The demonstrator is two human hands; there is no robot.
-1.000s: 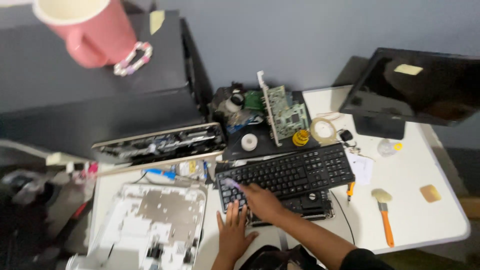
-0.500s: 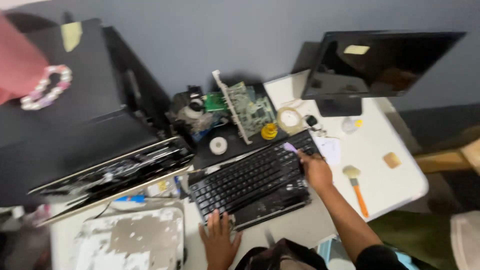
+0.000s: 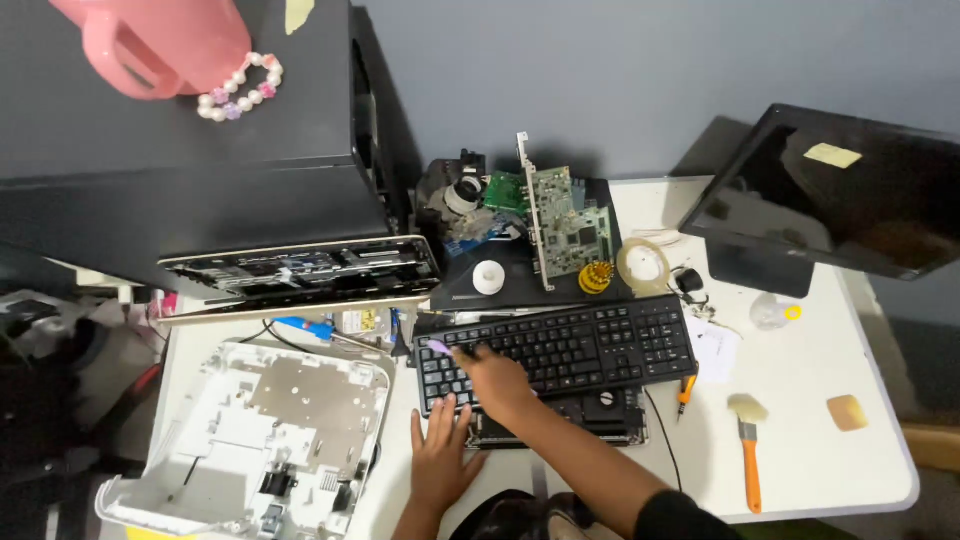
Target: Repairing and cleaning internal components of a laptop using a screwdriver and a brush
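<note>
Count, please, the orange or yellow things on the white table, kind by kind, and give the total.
Brush with orange handle: 1
Small orange tool beside the black keyboard: 1
Yellow round part by the circuit boards: 1
Tan square pad near the table edge: 1
Total: 4

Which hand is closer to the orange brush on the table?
The right hand. It rests on the left part of the black keyboard, with the orange-handled brush off to its right. The left hand lies flat on the table below the keyboard's left end, a bit farther away.
</note>
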